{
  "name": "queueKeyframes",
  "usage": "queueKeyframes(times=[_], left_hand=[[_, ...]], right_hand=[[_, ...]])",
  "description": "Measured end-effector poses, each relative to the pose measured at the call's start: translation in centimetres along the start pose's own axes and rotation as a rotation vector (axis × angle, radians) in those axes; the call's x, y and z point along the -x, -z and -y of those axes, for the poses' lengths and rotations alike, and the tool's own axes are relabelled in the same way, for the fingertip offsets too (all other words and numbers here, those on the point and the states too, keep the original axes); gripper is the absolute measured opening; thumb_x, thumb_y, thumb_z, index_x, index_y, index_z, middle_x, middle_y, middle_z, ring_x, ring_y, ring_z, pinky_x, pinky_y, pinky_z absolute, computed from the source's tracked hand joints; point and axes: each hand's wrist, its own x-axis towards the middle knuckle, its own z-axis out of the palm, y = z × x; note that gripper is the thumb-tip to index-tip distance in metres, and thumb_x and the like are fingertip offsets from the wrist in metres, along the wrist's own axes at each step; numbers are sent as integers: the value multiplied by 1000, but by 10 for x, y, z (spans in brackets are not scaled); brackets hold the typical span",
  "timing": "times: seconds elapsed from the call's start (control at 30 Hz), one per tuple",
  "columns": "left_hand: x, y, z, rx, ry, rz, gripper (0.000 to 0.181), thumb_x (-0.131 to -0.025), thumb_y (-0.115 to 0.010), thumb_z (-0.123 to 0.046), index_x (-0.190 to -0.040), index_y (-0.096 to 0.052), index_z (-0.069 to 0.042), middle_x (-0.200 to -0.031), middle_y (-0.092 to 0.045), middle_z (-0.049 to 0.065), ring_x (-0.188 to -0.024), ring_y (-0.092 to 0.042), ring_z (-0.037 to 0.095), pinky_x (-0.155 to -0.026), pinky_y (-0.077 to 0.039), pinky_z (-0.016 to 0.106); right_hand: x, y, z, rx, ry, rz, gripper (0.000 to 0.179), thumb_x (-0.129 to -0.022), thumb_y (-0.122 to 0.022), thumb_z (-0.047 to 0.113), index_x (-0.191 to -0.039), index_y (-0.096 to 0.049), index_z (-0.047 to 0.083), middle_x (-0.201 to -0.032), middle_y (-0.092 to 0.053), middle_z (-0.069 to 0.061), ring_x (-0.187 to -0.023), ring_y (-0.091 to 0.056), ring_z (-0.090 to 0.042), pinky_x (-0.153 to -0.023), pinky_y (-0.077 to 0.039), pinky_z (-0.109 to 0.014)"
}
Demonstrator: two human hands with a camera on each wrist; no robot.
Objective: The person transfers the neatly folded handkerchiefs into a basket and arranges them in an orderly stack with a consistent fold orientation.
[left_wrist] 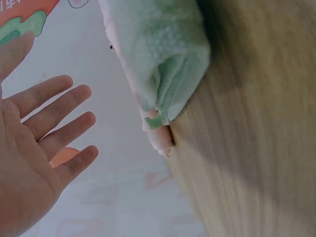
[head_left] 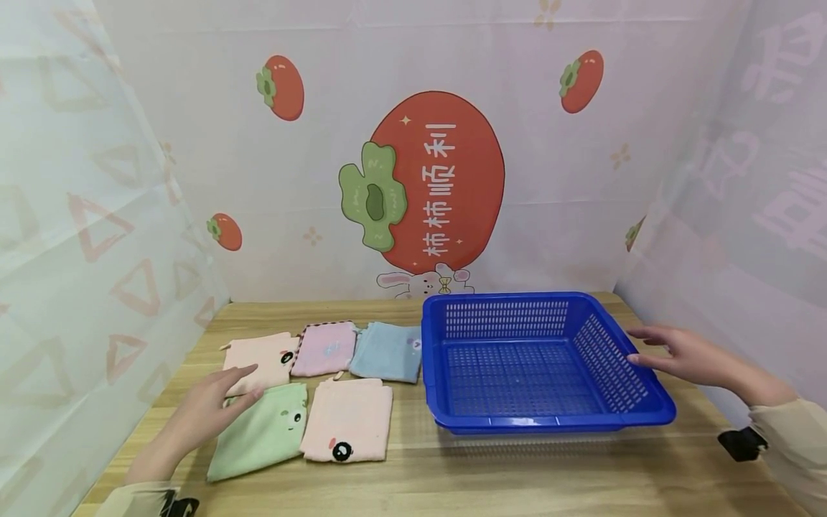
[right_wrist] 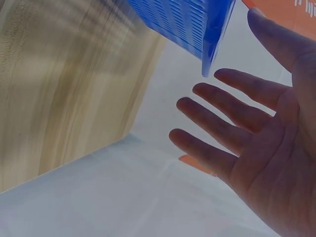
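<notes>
My left hand [head_left: 205,408] hovers with fingers spread over a folded green towel [head_left: 268,431], holding nothing. The left wrist view shows the same green towel [left_wrist: 163,54] folded thick, apart from the fingertips. Around it lie a folded peach towel [head_left: 258,359] behind, another peach towel [head_left: 349,416] to its right, a pink towel [head_left: 326,350] and a blue towel [head_left: 388,352]. At the right side of a blue plastic basket [head_left: 517,421] is my right hand [head_left: 698,359], its fingers extended near the rim. In the right wrist view, those fingers stand apart from the basket [right_wrist: 182,24].
The basket stands on the right half of a wooden table [head_left: 400,485], with no things inside. A persimmon-printed cloth [head_left: 555,194] rises behind the table, and cloth walls close off both sides.
</notes>
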Motion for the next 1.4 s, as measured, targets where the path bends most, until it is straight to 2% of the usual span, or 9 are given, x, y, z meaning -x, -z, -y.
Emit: queueKeyframes(times=[0.17,0.33,0.47,0.57,0.7,0.9,1.13,1.4], left_hand=[[0,0,1,9,7,4,52,-91,-62,-39,-129,-56,-4,-125,-59,22,-116,-51,46,-91,-41,62],[2,0,4,14,30,25,54,-90,-62,-40,-130,-55,-4,-126,-58,24,-116,-50,47,-89,-41,63],[4,-1,6,16,38,31,55,-90,-62,-41,-130,-55,-4,-125,-58,25,-114,-51,47,-87,-42,63],[5,0,5,16,41,34,56,-90,-62,-42,-130,-55,-4,-124,-58,25,-113,-52,47,-86,-42,63],[6,0,5,15,49,35,56,-90,-62,-42,-130,-55,-4,-124,-58,25,-114,-51,47,-87,-42,64],[8,0,6,20,55,42,58,-90,-61,-43,-130,-54,-3,-126,-57,26,-115,-50,48,-88,-41,64],[11,0,8,31,55,32,57,-89,-62,-42,-130,-54,-3,-125,-57,25,-115,-50,48,-88,-41,63],[11,-3,13,24,50,25,59,-89,-62,-44,-130,-54,-2,-124,-59,25,-114,-52,47,-88,-41,62]], right_hand=[[2,1,-1,-21,-8,33,49,-88,-67,24,-123,-56,-8,-118,-61,-28,-101,-60,-43,-76,-52,-54],[3,2,-1,-19,9,27,47,-88,-67,23,-122,-57,-8,-115,-63,-26,-99,-62,-39,-75,-54,-48],[4,2,-3,-18,29,21,46,-87,-68,22,-120,-58,-8,-112,-65,-23,-95,-67,-21,-72,-57,-37],[4,0,-5,-29,46,14,44,-86,-69,20,-118,-60,-8,-110,-67,-22,-93,-64,-5,-70,-57,-30],[5,-1,-7,-53,58,7,42,-85,-70,18,-117,-61,-8,-107,-68,-21,-90,-61,5,-68,-56,-25],[6,-3,-8,-75,30,2,43,-85,-71,19,-116,-61,-10,-105,-68,-22,-85,-62,7,-66,-54,-21],[7,-6,-7,-83,-10,12,48,-84,-72,22,-117,-60,-11,-106,-67,-25,-83,-66,0,-65,-54,-20],[7,-5,-5,-138,-30,21,50,-83,-73,21,-116,-59,-14,-104,-67,-27,-81,-66,1,-64,-53,-19]])
